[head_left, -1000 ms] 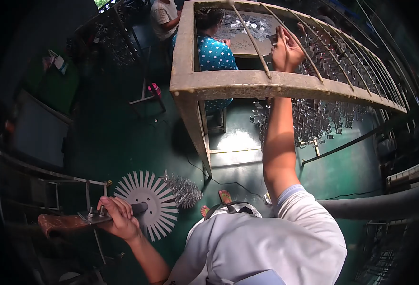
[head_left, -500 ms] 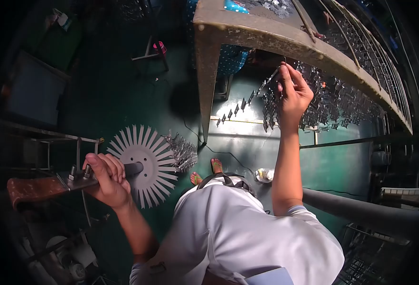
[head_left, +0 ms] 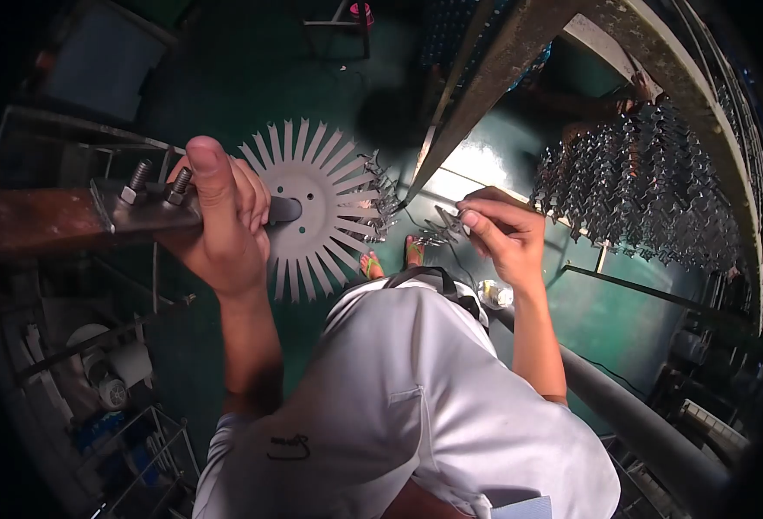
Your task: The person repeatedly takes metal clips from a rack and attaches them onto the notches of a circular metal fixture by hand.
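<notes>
The left hand (head_left: 226,221) is closed around a dark metal bar (head_left: 161,214) that carries two upright bolts, beside a flat grey metal disc (head_left: 316,195) with slotted blades around its rim. The right hand (head_left: 511,238) pinches a string of small silvery metal pieces (head_left: 447,227) between thumb and fingertips, to the right of the disc and above the sandalled feet (head_left: 414,251). The surface below is a smooth green floor (head_left: 615,316), dark in shadow and brightly lit near a worn metal frame (head_left: 515,60). Dense strands of shiny metal pieces (head_left: 641,190) hang at the right. A thick grey pipe (head_left: 619,398) slants across the lower right; a bright pink container (head_left: 361,13) sits at the top, and the room's edges are dim, with thin metal racks (head_left: 152,437) at the lower left
</notes>
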`<state>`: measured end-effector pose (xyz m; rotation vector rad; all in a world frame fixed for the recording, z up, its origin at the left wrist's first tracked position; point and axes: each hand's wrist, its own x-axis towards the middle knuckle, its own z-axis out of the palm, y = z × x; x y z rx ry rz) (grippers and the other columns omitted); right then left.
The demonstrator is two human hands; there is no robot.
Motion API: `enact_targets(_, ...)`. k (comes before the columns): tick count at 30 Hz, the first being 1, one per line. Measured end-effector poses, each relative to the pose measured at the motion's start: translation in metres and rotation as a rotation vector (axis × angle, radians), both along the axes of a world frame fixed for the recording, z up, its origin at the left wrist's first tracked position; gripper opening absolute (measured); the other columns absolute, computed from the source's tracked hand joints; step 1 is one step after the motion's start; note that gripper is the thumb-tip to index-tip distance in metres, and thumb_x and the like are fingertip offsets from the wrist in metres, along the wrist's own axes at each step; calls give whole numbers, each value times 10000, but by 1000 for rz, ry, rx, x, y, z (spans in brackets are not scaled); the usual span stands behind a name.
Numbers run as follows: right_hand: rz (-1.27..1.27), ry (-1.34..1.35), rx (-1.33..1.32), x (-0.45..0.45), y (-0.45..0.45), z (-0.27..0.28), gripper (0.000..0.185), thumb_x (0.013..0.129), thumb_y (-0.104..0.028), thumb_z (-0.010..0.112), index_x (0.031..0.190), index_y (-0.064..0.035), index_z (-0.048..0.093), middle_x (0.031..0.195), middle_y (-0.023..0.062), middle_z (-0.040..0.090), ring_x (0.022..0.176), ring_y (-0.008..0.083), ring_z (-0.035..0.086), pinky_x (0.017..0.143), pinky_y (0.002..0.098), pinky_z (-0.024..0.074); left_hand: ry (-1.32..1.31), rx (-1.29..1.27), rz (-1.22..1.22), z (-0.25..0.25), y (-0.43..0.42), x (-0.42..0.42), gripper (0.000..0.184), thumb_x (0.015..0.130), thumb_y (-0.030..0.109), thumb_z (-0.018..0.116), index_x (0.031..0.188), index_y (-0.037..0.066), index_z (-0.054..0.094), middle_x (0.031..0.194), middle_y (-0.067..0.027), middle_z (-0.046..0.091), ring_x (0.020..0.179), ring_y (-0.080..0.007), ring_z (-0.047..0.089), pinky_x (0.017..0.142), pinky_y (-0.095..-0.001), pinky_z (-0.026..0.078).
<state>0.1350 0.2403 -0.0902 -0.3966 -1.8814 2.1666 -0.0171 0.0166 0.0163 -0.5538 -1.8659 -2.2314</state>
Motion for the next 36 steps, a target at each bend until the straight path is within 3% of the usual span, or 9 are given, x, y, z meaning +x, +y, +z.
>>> enact_targets(7,228,-78,-1,-8,-32,-15,136,907,-44,707,1020,20,746,957,83,704,734,93,629,584,228,466,33,110,47,0,3,-2,515,1029,240,588,584,100,369,468,19,356,373,-61,333,384,-227,264)
enact_targets(11,235,16,78,-18,-47,-18,139,903,-31,697,1026,16,743,955,104,712,859,167,659,758,273,512,45,123,56,1,5,0,523,1017,250,614,571,94,389,460,18,364,364,-60,330,378,-224,255)
enact_targets(14,260,11,114,-22,-54,-16,137,904,-27,693,1025,19,739,957,103,715,843,168,665,748,269,515,23,140,78,-1,5,-1,518,1006,251,633,572,91,399,457,18,368,363,-59,334,378,-222,258)
enact_targets(17,256,70,104,-24,-60,-19,131,924,-26,686,1030,31,740,966,63,690,628,64,583,510,206,423,14,144,76,0,5,0,503,1000,252,645,591,85,404,463,15,374,365,-58,340,377,-221,268)
enact_targets(20,255,71,129,-26,-59,-19,134,926,-29,685,1033,32,737,964,61,691,641,61,576,529,209,431,1,138,63,0,4,-1,485,1007,261,632,615,76,413,472,10,377,371,-62,356,377,-222,277)
enact_targets(23,281,4,208,-26,-59,-9,126,909,-22,682,1016,27,728,934,97,703,781,171,671,681,274,520,16,114,66,2,6,2,483,1016,280,612,630,70,411,480,7,375,380,-73,376,383,-228,308)
enact_targets(26,235,223,390,-30,-60,-17,115,913,-18,675,1003,36,724,933,98,698,697,150,661,615,270,512,56,91,117,3,12,4,500,1025,299,591,622,71,401,477,0,373,390,-87,397,408,-248,366)
enact_targets(33,152,33,308,-29,-68,-10,129,882,-49,725,977,38,724,844,98,717,497,124,599,487,275,468,89,19,106,-1,11,2,530,1039,329,554,603,77,389,458,-27,400,437,-167,555,476,-308,488)
enact_targets(36,130,42,365,-30,-71,-14,136,842,-33,762,962,24,733,867,102,724,727,141,672,665,271,527,84,-90,97,-5,6,2,517,1053,375,504,638,96,375,490,-25,385,477,-189,532,533,-361,517)
